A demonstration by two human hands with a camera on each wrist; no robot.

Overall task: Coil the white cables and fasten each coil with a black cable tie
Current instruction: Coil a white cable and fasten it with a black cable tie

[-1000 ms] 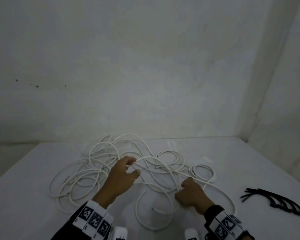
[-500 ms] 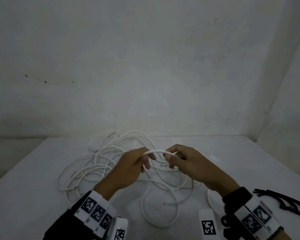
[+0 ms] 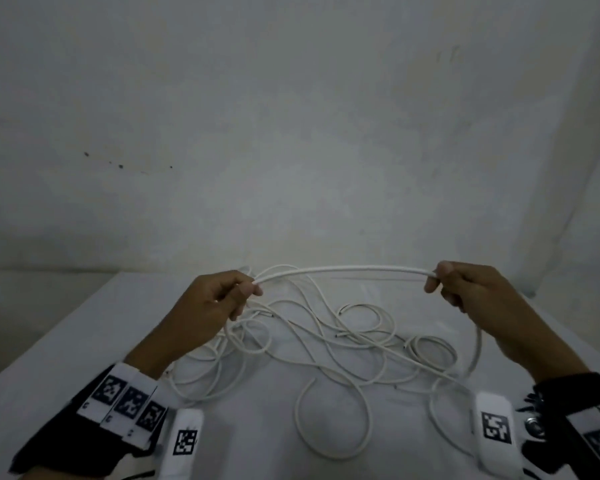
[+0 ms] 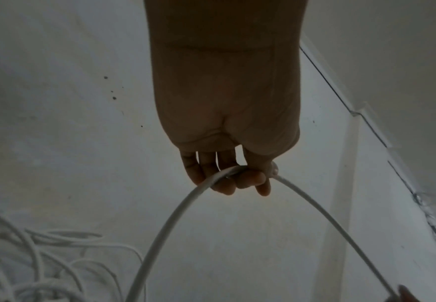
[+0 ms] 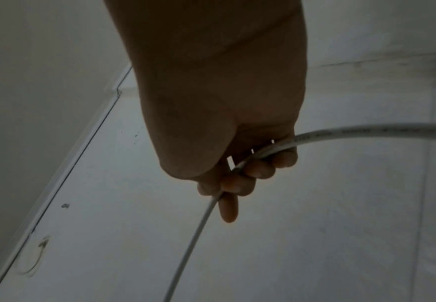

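Observation:
A white cable (image 3: 343, 270) stretches level between my two hands above the table. My left hand (image 3: 246, 291) pinches one end of that span, and my right hand (image 3: 433, 284) grips the other end with curled fingers. From the right hand the cable hangs down (image 3: 478, 344) to the table. Beneath lies a loose tangle of white cables (image 3: 326, 344). In the left wrist view the cable (image 4: 175, 216) loops out of the curled fingers (image 4: 247, 181). In the right wrist view the cable (image 5: 353, 131) passes through the curled fingers (image 5: 260, 169). No black cable ties are in view now.
The white table (image 3: 84, 334) meets a pale wall (image 3: 291, 133) just behind the cable tangle. Its left edge runs diagonally toward me. Marker-tagged wrist bands (image 3: 125, 403) and camera mounts (image 3: 496, 427) sit low in the head view.
My hands have moved apart, drawing a length of white cable straight between them. A second ago both hands were low in the tangle; they have since risen.

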